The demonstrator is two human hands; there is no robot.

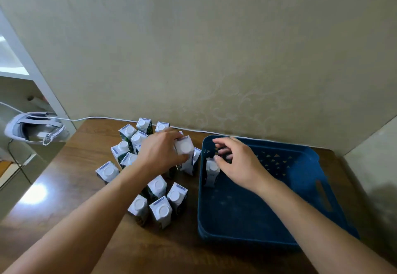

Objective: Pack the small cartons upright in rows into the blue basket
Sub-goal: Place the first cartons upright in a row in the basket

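Several small white-topped cartons [160, 211] stand upright in a loose cluster on the wooden table, left of the blue basket [253, 213]. My left hand [160, 154] grips one carton [184, 147] from the cluster and holds it raised above the others. Inside the basket a single carton [211, 172] stands upright against the left wall near the far corner. My right hand [238, 162] hovers just right of that carton with blurred, loosely curled fingers; whether they touch it is unclear.
A white cable [103, 118] runs along the wall at the table's back edge. A white headset [34, 130] sits off the table's left corner. The basket's right wall has a handle slot [323, 194].
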